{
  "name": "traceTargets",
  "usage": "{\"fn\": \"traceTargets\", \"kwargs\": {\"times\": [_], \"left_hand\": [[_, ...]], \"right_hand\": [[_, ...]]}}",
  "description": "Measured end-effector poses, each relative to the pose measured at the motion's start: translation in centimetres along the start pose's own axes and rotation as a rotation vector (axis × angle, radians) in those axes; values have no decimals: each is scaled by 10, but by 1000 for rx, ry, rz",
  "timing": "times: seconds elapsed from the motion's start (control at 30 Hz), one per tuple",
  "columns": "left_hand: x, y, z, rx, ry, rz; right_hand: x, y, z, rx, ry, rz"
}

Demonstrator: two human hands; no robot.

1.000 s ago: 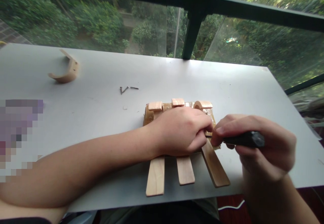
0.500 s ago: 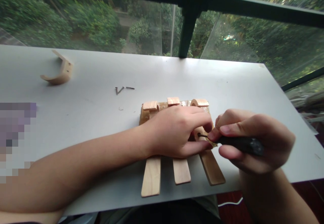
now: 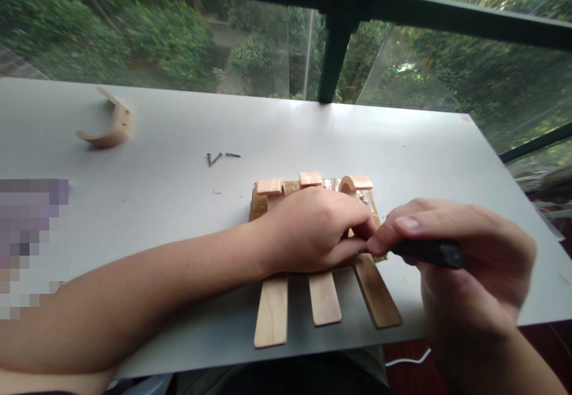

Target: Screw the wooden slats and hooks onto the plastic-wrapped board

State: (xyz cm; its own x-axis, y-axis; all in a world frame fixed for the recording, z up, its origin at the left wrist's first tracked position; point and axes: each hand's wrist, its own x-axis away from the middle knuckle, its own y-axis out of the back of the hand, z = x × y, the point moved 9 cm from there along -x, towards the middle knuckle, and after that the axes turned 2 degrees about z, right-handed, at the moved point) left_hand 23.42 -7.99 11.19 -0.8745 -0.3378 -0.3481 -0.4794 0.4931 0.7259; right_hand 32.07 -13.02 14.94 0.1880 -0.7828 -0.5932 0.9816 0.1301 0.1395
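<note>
In the head view, a black-handled screwdriver lies across my right hand, with fingers and thumb closed on its handle. Its tip is hidden behind the fingers. My left hand rests over a brown, tape-covered block, thumb and fingers closed around the right wooden hook. The spot where the fingertips of both hands meet is partly covered. Beside it, a middle wooden hook and a left wooden hook lie across the block, their flat ends toward me and curled ends beyond.
A loose wooden hook with two holes lies at the far left of the white table. Several screws are scattered beyond the block. A window frame rises behind the table. A white cable runs below the front edge.
My right hand has changed its grip on the screwdriver and turned it slightly. My left fingers have closed in, so the screwdriver shaft and screw hole seen before are now hidden.
</note>
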Motion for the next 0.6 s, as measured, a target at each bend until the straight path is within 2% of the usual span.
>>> {"fn": "traceTargets", "kwargs": {"times": [0.13,0.3,0.4,0.6], "left_hand": [[-1,-1,0,-14,4,10],[-2,-1,-3,-38,1,30],[-2,-1,-3,-19,15,48],[-3,-3,-1,-9,45,84]], "right_hand": [[-1,2,-7,54,-27,-28],[-4,5,-7,-18,122,-131],[-4,7,-7,-47,122,-136],[-6,4,-4,8,125,-56]]}}
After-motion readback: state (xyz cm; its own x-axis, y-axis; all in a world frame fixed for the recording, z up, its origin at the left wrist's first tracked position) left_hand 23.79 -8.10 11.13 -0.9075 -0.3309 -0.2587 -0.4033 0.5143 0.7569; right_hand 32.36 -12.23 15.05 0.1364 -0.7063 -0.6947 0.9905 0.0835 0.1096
